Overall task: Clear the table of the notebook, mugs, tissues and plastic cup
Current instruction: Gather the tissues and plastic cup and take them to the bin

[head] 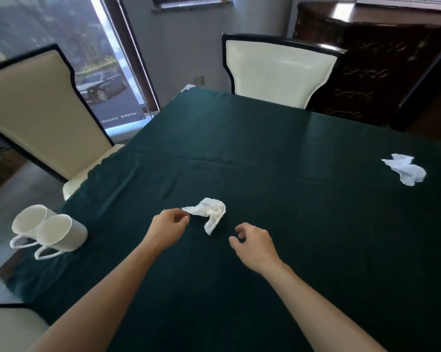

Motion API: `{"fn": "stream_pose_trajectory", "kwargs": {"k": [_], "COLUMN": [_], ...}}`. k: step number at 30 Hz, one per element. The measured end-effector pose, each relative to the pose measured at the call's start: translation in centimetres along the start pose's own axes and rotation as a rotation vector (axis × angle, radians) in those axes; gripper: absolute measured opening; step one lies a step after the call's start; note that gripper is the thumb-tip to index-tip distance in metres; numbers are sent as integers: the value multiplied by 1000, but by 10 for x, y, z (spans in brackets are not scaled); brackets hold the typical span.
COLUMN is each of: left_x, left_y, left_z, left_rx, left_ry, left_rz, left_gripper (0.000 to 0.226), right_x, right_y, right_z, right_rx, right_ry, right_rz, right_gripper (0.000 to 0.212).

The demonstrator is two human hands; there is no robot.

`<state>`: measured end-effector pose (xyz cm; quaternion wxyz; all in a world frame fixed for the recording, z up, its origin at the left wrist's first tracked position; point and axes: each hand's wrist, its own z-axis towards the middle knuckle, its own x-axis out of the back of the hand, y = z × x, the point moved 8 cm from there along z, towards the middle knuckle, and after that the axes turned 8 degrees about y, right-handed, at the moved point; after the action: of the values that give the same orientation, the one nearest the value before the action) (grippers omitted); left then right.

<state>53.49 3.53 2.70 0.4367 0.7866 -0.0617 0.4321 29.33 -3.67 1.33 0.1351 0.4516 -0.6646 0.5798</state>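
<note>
A crumpled white tissue [210,213] lies in the middle of the dark green tablecloth [290,148]. My left hand [167,228] is just left of it, fingertips at the tissue's left corner, fingers curled and apart, holding nothing. My right hand [252,243] hovers below and right of the tissue, fingers spread and empty. A second crumpled tissue [405,171] lies near the right edge. Two white mugs [29,221] [60,235] stand side by side touching at the table's left edge, handles toward me. No notebook or plastic cup is in view.
A cream chair with dark trim [36,105] stands at the left side, another [278,69] at the far end. A dark carved cabinet [366,67] is at the back right. A window [62,34] is at the back left.
</note>
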Motion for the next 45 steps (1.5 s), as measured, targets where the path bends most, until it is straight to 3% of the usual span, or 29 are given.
{"fn": "stream_pose_trajectory", "kwargs": {"k": [4,14,18,22,35,45], "left_x": [-16,-28,-38,-62,-165,-242], "left_y": [-5,-10,0,13,98,167], "left_z": [10,47,67,80,50,15], "left_rx": [8,-33,-72,-93,-23,1], "left_ry": [20,34,14,-95,-501,-595], "left_rz": [-2,-71,-137,-186,-814,-895], "left_gripper": [18,20,31,44,23,29], "right_x": [-8,-51,-53,-45,41,112], "right_y": [1,-5,0,-1,42,129], "right_z": [46,99,105,109,111,99], "right_rx": [25,-93,-99,-48,-21,-115], "right_ry": [31,128,182,210,463,564], "right_rz": [-1,294,345,490,549,571], "right_gripper": [43,30,29,14,9,5]}}
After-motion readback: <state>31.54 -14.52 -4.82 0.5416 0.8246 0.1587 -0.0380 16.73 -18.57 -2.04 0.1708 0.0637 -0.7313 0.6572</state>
